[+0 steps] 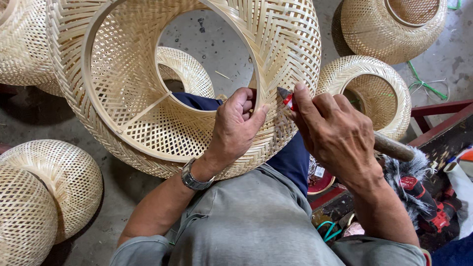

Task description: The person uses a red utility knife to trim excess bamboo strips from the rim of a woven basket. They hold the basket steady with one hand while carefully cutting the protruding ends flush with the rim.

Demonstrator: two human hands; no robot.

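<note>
Our left hand (235, 129) grips the woven basket (187, 83) rim; our right hand (335, 135) holds a wooden-handled knife (389, 146), red-taped near its blade.

left hand (235, 127) curled, fingers (246, 101) hooked; right hand (335, 135) clenched, knuckles up

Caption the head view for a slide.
Left hand grips a woven bamboo shade at its rim while the right hand presses a wooden-handled knife against it.

Seven woven baskets (197, 83), two hands (234, 128), one knife (394, 147), one watch (193, 180), one red drill (423, 199).
</note>
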